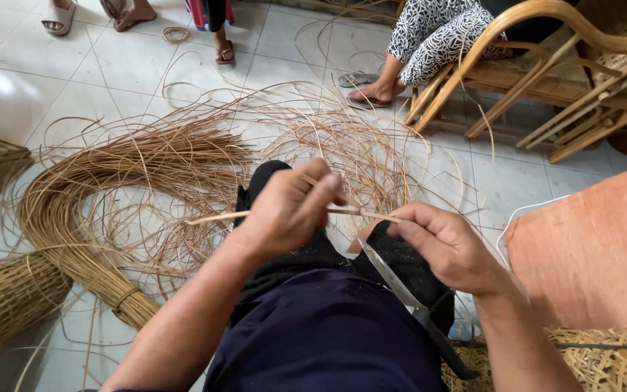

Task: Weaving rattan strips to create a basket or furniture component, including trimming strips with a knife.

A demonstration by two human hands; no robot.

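floor: white tiles [9, 87] | on it: rattan strip bundle [74, 218], loose strands [342, 138], woven basket [1, 297]

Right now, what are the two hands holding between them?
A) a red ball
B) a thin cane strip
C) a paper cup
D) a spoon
B: the left hand and right hand both pinch a thin pale cane strip stretched across the lap, with a knife lying just under the right hand.
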